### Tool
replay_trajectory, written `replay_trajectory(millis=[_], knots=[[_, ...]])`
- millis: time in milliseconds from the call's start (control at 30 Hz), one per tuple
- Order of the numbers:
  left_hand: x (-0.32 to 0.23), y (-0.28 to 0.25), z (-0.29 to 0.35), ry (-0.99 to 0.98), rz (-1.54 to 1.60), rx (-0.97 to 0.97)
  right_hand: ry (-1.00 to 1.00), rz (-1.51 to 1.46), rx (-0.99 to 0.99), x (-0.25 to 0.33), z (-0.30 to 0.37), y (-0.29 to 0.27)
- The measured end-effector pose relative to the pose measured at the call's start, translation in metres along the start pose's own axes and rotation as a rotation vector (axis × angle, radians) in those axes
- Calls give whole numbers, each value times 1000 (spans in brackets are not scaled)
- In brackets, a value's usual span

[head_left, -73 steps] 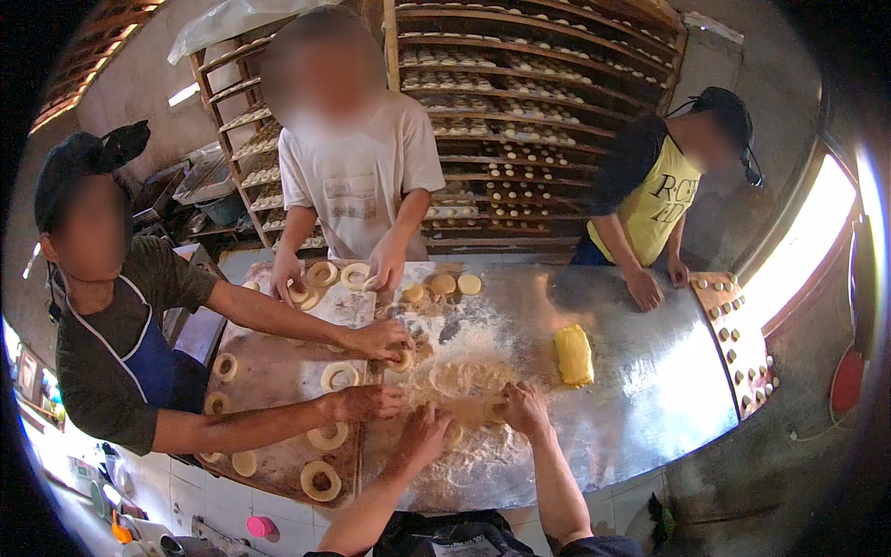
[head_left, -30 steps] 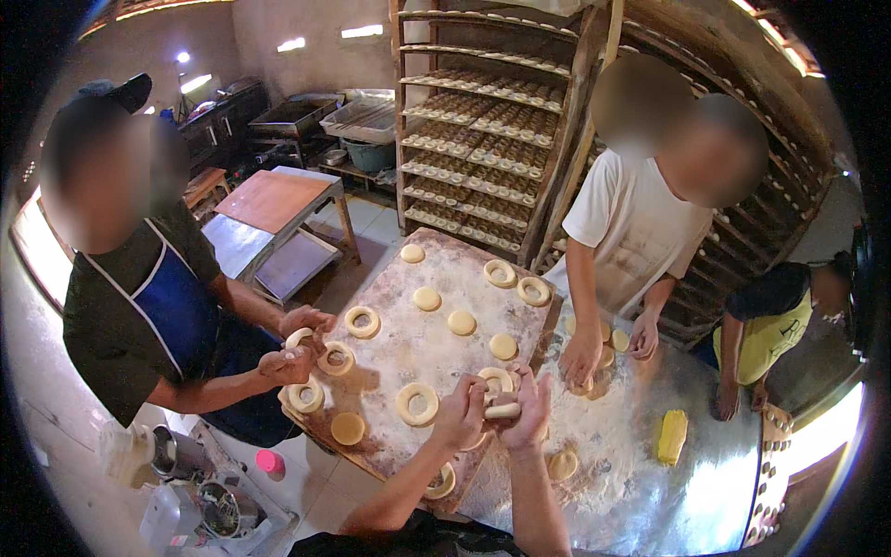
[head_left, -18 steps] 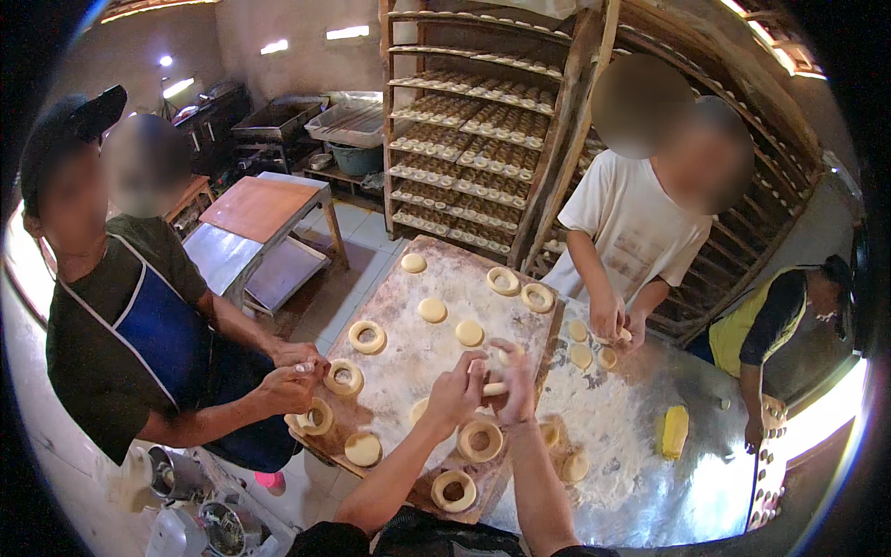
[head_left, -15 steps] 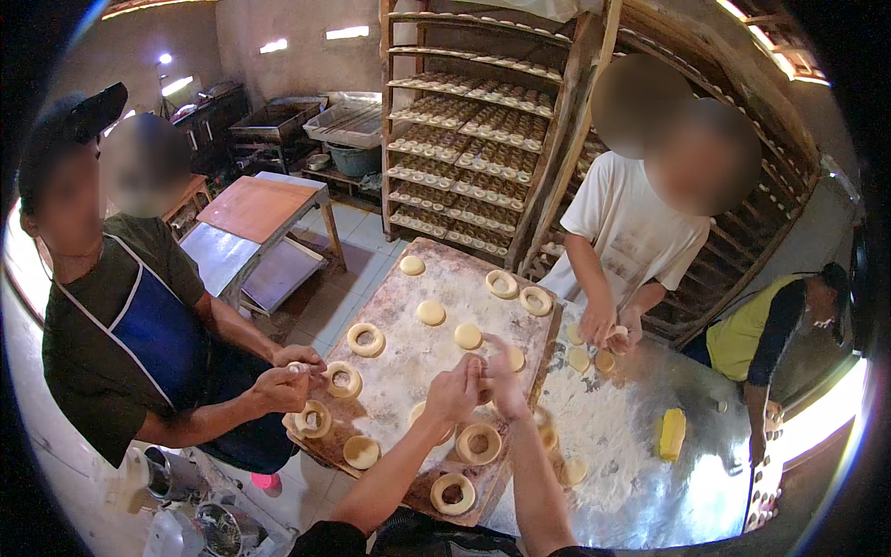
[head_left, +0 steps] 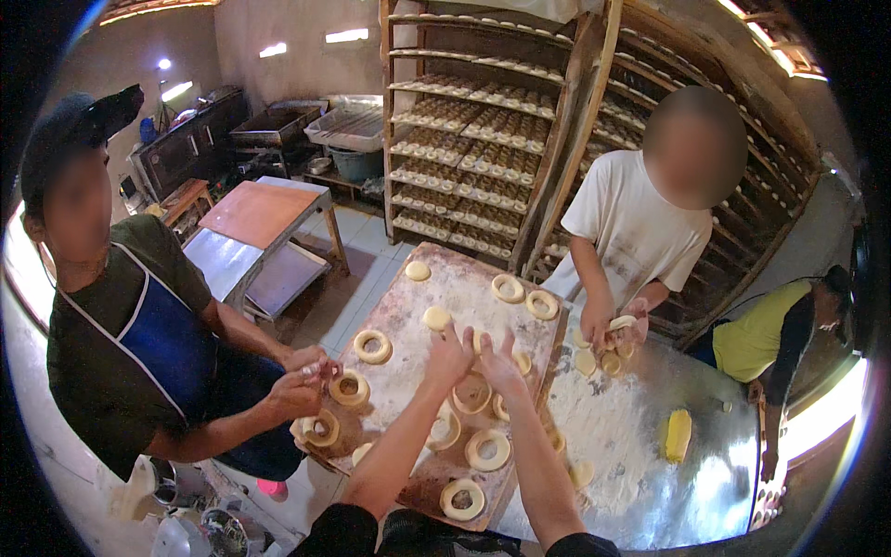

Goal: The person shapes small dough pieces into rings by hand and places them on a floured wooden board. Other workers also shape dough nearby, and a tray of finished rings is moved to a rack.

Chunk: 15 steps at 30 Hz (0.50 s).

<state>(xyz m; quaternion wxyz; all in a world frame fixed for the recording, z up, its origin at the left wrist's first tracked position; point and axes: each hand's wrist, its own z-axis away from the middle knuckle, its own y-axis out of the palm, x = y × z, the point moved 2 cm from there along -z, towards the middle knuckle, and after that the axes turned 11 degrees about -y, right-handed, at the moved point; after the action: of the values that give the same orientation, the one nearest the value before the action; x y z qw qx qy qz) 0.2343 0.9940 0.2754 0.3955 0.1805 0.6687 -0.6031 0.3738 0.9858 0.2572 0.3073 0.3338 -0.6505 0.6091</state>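
Observation:
My left hand (head_left: 449, 358) is held over the floured wooden board (head_left: 399, 320), its fingers stretched forward beside a flat dough disc (head_left: 436, 318). My right hand (head_left: 502, 362) is spread just to its right, and nothing shows in its grasp. A pale dough piece (head_left: 478, 343) is partly visible between the two hands. Below them lies a dough ring (head_left: 471, 408), its hole showing the board. Another dough ring (head_left: 487, 449) and one more ring (head_left: 462, 499) lie nearer to me, beside my right forearm.
A person in a blue apron (head_left: 172, 334) works at the board's left. Across a floury metal table (head_left: 613, 464), a person in a white shirt (head_left: 631, 213) handles dough. A yellow block (head_left: 678, 435) sits on that table. Behind stands a rack (head_left: 478, 121) filled with dough rings.
My hands were close together over the board; now they are apart with fingers extended. A dough ring shows beneath them. The view has shifted slightly.

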Motion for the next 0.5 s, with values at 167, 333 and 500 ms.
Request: replay_trajectory(millis=[167, 333, 500], knots=[[43, 0, 6, 108, -501, 101, -94, 553, 78, 12, 23, -2], [54, 2, 26, 150, -512, 128, -105, 683, 183, 11, 31, 6], [34, -19, 55, 182, -366, 129, 70, 320, 65, -30, 103, -78]])
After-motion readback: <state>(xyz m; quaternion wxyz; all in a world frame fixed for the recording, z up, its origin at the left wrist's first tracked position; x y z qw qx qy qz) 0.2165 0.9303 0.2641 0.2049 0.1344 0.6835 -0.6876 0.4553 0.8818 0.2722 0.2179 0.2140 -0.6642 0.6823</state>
